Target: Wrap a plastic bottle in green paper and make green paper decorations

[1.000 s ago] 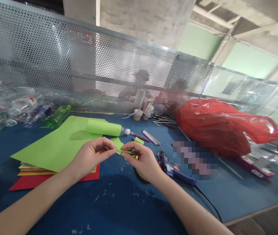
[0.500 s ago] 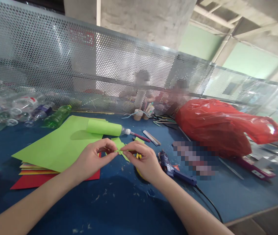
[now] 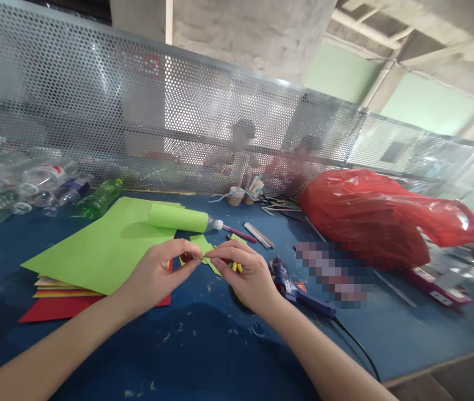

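Note:
My left hand (image 3: 159, 273) and my right hand (image 3: 247, 273) meet fingertip to fingertip above the blue table, each pinching a small, thin green paper piece (image 3: 205, 257). Its shape is mostly hidden by the fingers. Behind them lie green paper scraps (image 3: 200, 241). A clear bottle wrapped in green paper (image 3: 178, 218) rests on its side on a large green sheet (image 3: 94, 250), with other coloured paper underneath. Partly covered by my right hand is something yellow (image 3: 237, 267). A dark blue glue gun (image 3: 286, 281) lies just right of that hand.
Plastic bottles (image 3: 44, 181) lie at the left beside a green bottle (image 3: 99, 199). A red plastic bag (image 3: 370, 217) fills the back right. Pens (image 3: 259, 235) and small cups of sticks (image 3: 237, 195) stand or lie behind my hands; a perforated metal screen (image 3: 215, 106) runs behind the table.
The fingers of my left hand have curled slightly inward around the small piece, and less of it shows. My right hand has hardly moved.

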`<state>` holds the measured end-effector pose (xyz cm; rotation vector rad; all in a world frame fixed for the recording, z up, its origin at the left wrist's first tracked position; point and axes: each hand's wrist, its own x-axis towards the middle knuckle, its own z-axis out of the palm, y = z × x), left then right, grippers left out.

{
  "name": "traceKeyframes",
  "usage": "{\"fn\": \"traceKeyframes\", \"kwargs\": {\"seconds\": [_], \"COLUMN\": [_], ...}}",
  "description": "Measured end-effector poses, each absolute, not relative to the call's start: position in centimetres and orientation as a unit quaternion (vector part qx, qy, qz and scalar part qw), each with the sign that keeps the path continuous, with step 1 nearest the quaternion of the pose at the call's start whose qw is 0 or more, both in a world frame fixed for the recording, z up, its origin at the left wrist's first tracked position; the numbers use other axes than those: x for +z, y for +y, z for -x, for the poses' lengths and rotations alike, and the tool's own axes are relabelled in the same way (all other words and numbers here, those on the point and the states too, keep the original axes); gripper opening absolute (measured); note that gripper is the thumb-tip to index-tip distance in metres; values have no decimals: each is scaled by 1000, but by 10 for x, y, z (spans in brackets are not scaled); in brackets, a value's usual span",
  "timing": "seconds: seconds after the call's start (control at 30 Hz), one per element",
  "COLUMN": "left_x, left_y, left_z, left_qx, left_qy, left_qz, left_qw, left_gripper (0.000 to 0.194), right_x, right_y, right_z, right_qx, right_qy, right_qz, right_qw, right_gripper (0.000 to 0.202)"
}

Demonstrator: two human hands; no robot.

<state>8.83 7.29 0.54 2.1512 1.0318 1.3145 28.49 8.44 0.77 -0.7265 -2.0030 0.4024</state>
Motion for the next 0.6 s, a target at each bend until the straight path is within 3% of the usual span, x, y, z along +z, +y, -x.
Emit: {"fn": "traceKeyframes", "kwargs": {"seconds": [0.2,0.3,0.43,0.6], "left_x": [6,4,2,5], "left_y": [73,76,78,77], "left_z": [-89,-87,-84,-83], "left_qx": [449,442,450,441], "left_qy": [388,399,415,408], "left_qz": [-768,-759,-759,-783], "left_qw": [238,264,223,160], "left_gripper": [6,5,7,7], "right_x": [9,6,2,4], "right_y": [81,82,87,90], "right_z": [-283,-282,-282,-281], "right_qx": [170,231,336,449], "right_qy": [-812,-781,-730,-682], "right_qz": [321,352,355,356], "right_qw": [457,462,477,456], "right_gripper": [13,8,23,23]}}
